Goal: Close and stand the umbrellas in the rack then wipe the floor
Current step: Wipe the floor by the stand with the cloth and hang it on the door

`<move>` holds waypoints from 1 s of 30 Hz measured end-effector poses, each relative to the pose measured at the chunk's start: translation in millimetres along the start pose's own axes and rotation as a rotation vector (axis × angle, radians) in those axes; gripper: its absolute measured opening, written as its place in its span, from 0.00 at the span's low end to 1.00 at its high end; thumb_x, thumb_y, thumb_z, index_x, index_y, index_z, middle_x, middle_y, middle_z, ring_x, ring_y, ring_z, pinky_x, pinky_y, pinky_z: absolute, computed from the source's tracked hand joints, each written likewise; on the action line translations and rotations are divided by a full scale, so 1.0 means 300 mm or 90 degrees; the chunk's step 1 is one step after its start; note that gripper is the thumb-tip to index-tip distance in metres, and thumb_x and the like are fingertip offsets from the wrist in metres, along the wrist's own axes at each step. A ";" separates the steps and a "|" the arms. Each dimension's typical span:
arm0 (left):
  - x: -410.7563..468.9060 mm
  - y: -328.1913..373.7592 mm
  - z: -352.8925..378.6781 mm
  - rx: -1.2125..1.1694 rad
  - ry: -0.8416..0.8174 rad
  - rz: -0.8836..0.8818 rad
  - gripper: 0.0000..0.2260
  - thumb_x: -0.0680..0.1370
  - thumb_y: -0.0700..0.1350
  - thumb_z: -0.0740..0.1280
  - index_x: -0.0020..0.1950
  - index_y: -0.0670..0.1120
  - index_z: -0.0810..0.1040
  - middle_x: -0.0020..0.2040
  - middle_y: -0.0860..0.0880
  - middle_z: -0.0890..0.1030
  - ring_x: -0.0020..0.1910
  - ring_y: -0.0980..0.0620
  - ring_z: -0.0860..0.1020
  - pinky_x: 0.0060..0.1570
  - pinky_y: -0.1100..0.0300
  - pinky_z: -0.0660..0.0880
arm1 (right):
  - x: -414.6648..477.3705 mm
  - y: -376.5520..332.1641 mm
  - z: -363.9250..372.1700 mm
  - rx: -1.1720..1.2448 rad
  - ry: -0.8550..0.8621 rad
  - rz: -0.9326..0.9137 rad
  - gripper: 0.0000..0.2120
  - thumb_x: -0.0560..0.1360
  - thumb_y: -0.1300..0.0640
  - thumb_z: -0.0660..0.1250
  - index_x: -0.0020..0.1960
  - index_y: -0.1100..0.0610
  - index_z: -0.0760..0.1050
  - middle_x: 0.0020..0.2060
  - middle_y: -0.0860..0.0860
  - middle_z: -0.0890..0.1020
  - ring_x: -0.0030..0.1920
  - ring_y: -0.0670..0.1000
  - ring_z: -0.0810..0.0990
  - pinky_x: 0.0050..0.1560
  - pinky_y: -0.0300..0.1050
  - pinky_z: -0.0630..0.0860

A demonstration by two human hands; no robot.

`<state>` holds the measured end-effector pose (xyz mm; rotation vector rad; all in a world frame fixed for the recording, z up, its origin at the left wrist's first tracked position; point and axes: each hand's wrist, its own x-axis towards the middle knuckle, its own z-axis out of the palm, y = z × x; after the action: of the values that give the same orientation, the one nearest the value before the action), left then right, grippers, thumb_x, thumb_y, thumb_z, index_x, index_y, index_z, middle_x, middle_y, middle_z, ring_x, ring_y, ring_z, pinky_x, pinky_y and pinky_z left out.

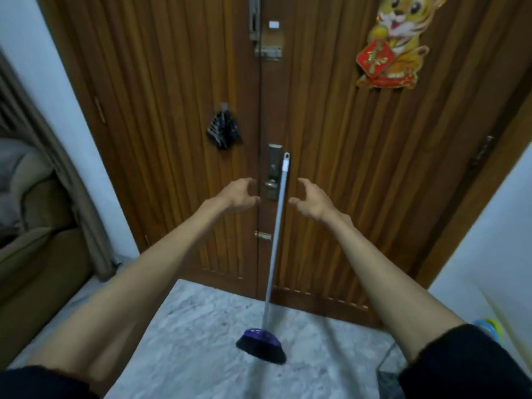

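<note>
Brown ribbed wood fills the view — a double door (178, 139), shut, with a metal handle plate and knob (272, 180) at the seam. A broom (275, 240) stands between the hands: purple-topped head with dark bristles on the pale marbled floor (187, 326), grey pole tilted up toward the door, its white tip level with the handle plate. Whether the tip touches the door cannot be told.

Left hand (239, 195) sits just left of the pole, fingers curled loosely, spread wide, holding nothing. Right hand (312, 201) sits just right of the pole, fingers likewise curled and apart — empty, clear of the pole. Both forearms are bare, with dark sleeves pushed up near the elbows.

A small dark folded umbrella (223, 129) hangs from a hook on the left door leaf, closed, above and left of the handle. No rack can be made out.

A gold tiger decoration (394, 41) with a red plaque is stuck high on the right leaf. A tan sofa (37, 240) and a curtain (72, 180) stand at far left. Coloured rings (489, 326) show at the lower right edge.
</note>
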<state>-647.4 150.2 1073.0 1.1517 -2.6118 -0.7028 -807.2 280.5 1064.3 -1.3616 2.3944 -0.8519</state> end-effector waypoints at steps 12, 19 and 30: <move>0.231 -0.424 -0.595 -0.080 0.246 0.025 0.26 0.78 0.51 0.67 0.74 0.48 0.64 0.72 0.47 0.70 0.68 0.47 0.70 0.64 0.52 0.72 | 0.376 -0.599 0.181 0.052 0.180 -0.159 0.30 0.80 0.47 0.62 0.78 0.52 0.55 0.73 0.53 0.64 0.73 0.55 0.63 0.69 0.53 0.63; 0.507 -0.582 -0.620 -0.120 0.233 0.022 0.25 0.78 0.51 0.66 0.73 0.48 0.65 0.70 0.47 0.71 0.67 0.47 0.72 0.63 0.52 0.73 | 0.705 -0.632 0.284 0.029 0.183 -0.133 0.29 0.80 0.48 0.63 0.77 0.54 0.58 0.72 0.54 0.65 0.71 0.56 0.65 0.68 0.52 0.66; 1.197 -0.657 -0.638 -0.103 0.117 0.012 0.26 0.78 0.52 0.67 0.74 0.46 0.65 0.71 0.46 0.70 0.67 0.47 0.72 0.58 0.58 0.72 | 1.454 -0.614 0.359 -0.025 0.185 -0.062 0.23 0.78 0.50 0.64 0.71 0.55 0.66 0.66 0.54 0.71 0.65 0.58 0.71 0.62 0.55 0.73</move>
<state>-694.2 -294.8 1137.9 1.0876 -2.3647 -0.7505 -857.0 -199.8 1117.0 -1.4685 2.5863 -1.1019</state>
